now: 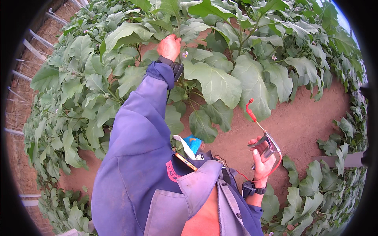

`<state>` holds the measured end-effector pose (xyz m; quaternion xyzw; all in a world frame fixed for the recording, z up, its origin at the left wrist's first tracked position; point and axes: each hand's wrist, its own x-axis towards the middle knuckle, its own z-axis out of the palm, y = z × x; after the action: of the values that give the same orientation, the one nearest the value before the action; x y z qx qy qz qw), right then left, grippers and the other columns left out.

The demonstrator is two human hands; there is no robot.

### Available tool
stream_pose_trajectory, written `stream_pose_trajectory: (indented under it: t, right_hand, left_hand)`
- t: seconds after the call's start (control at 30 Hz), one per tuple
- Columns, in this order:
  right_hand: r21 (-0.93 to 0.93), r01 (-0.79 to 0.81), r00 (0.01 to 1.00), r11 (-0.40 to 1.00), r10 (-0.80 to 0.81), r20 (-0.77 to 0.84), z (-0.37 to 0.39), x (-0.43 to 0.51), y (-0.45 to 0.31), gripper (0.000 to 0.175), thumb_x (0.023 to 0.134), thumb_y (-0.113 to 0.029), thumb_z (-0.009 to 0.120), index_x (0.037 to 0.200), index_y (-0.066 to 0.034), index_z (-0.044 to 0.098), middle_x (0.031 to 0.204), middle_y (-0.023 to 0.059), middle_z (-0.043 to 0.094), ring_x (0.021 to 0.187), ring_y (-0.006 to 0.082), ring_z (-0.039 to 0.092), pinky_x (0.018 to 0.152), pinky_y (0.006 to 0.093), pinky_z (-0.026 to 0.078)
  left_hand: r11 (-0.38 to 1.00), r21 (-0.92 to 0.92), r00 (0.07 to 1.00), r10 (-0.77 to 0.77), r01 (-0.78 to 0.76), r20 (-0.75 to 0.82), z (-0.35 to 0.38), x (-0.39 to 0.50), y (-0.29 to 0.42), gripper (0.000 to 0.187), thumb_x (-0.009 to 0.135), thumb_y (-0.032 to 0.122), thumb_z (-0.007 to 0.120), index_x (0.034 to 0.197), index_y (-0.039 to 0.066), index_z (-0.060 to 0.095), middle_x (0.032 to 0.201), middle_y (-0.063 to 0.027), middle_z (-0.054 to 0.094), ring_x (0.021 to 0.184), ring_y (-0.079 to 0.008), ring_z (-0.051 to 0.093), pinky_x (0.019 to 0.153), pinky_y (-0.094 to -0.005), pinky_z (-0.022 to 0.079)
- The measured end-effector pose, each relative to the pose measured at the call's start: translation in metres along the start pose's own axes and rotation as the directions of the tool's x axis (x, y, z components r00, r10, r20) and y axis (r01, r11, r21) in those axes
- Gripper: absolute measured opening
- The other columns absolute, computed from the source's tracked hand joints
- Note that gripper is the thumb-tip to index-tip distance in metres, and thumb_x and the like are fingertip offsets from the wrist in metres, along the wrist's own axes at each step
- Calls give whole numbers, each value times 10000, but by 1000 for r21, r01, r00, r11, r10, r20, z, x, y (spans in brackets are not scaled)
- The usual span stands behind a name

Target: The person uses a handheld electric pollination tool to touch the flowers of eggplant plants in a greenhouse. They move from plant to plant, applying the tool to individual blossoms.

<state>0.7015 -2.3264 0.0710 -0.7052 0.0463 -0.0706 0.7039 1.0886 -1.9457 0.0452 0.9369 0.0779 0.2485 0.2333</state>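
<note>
My left hand (pixel 169 47) reaches forward among the leaves of an eggplant plant (pixel 213 79), its fingers curled against an upright stem (pixel 178 22); the fingertips are partly hidden. Just beside it is a small pale purple flower (pixel 185 54). At the right, my right hand (pixel 262 162) holds a metal trigger-handled spray gun (pixel 271 146), the handle resting in the palm and the fingers loosely around its lever. From the gun a thin rod leads to a bent red nozzle tip (pixel 250 106), which is in front of a broad leaf. A red hose (pixel 277 166) loops down past the wrist.
Dense eggplant rows stand ahead, left and at lower right (pixel 304 200). Bare reddish soil (pixel 307 118) runs between them. White strips (pixel 34 50) lie along the left edge. A phone (pixel 186 161) and a blue packet (pixel 193 143) are at my chest.
</note>
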Motion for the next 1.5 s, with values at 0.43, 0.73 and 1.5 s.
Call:
stream_pose_trajectory:
  t: [0.43,0.73,1.5]
  right_hand:
    - [81,-33,997,996,38,-65,-6,-11,13,519,917,-84,695,1371,75,500,1162,173,679,1088,265,681,963,388,544]
    - [77,-52,992,996,60,-109,-13,-22,23,515,907,-98,707,1349,83,514,1129,170,687,1063,262,687,947,383,549]
    - [103,-34,996,994,42,-79,-8,-28,17,549,910,-92,704,1387,79,494,1179,185,682,1085,271,685,941,368,542]
  left_hand:
    - [983,21,982,182,-181,-57,11,-26,34,225,893,212,660,976,20,743,874,-227,719,848,-406,705,743,-476,562]
    - [975,13,973,222,-222,-68,17,-28,47,246,878,194,650,896,-43,713,919,-306,668,842,-455,689,753,-518,555]
    - [886,-321,939,342,-335,-37,-46,-72,-56,161,898,127,667,1022,28,698,871,-69,716,815,-150,661,722,-325,530]
